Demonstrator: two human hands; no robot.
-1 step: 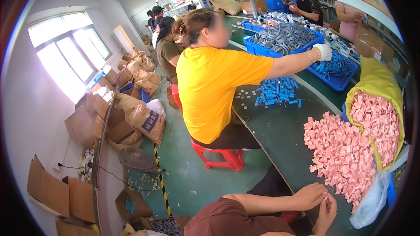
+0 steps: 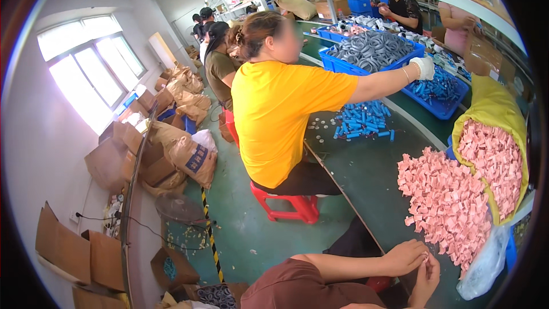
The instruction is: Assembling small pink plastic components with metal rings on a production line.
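Observation:
My left hand (image 2: 405, 257) and my right hand (image 2: 426, 279) meet at the table's near edge, fingertips bent together in a pinch. Whatever is between them is too small and covered to name. Just beyond lies a big heap of small pink plastic pieces (image 2: 443, 197) on the dark green tabletop (image 2: 366, 180). More of these pieces fill the mouth of a yellow sack (image 2: 485, 94) lying on its side at the right. A clear plastic bag (image 2: 485, 269) hangs beside the heap, close to my right hand.
A co-worker in a yellow shirt (image 2: 289, 120) sits on a red stool (image 2: 286, 205), a gloved hand over a blue crate (image 2: 443, 111) of blue cylinders. Loose blue cylinders (image 2: 363, 120) lie on the table. Grey rings fill another blue crate (image 2: 343, 64). Cardboard boxes (image 2: 63, 246) line the wall.

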